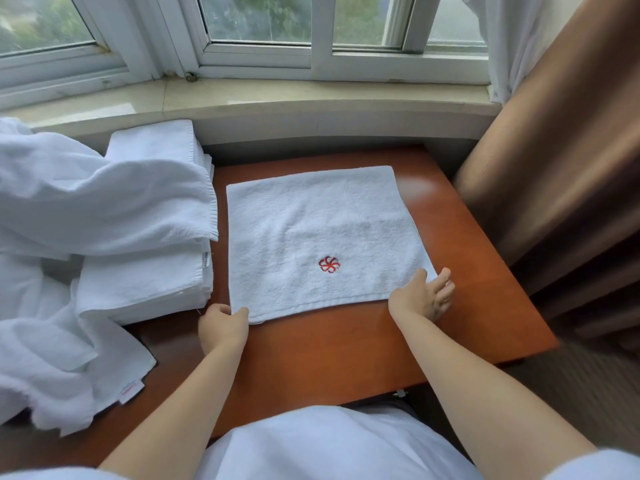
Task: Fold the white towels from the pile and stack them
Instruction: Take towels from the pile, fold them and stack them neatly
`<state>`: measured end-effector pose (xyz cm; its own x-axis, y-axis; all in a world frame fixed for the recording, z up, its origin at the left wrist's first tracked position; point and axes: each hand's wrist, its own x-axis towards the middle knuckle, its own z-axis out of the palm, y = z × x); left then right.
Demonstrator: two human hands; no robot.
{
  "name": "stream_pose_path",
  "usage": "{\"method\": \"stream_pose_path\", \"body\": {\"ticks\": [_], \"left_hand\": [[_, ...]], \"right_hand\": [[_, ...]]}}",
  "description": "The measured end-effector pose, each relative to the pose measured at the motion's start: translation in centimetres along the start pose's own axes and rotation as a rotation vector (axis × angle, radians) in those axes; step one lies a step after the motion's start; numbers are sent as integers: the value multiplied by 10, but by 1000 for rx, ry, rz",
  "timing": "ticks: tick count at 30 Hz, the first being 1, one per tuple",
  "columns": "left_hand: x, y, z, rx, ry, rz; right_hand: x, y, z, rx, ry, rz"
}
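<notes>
A white towel (pixel 311 233) with a red embroidered emblem lies flat in a square on the wooden table (pixel 346 348). My left hand (pixel 223 327) pinches the towel's near left corner. At the near right corner my right hand (pixel 424 294) holds the edge, thumb on top and fingers curled under it. A stack of folded white towels (pixel 145 278) sits to the left of the flat towel. Loose white towels (pixel 69 209) are heaped over and beside that stack at the far left.
A stone window sill (pixel 277 98) and window run along the back of the table. A brown curtain (pixel 561 168) hangs at the right, close to the table's right edge. Bare table surface lies in front of the towel.
</notes>
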<state>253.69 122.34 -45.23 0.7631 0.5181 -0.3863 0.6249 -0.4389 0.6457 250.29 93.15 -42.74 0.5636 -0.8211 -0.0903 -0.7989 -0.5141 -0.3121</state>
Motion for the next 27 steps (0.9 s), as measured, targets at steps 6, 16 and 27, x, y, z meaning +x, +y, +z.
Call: {"method": "stream_pose_path", "body": {"ticks": [6,16,27], "left_hand": [[0,5,-3,13,-61,-31],[-10,16,-2,216,15,279],[10,63,12,611,-129,594]], "right_hand": [[2,-6,2,59,-140,-103],[-12,-31,15,33,-220,-382],[10,-51,14,26,-302,-471]]}}
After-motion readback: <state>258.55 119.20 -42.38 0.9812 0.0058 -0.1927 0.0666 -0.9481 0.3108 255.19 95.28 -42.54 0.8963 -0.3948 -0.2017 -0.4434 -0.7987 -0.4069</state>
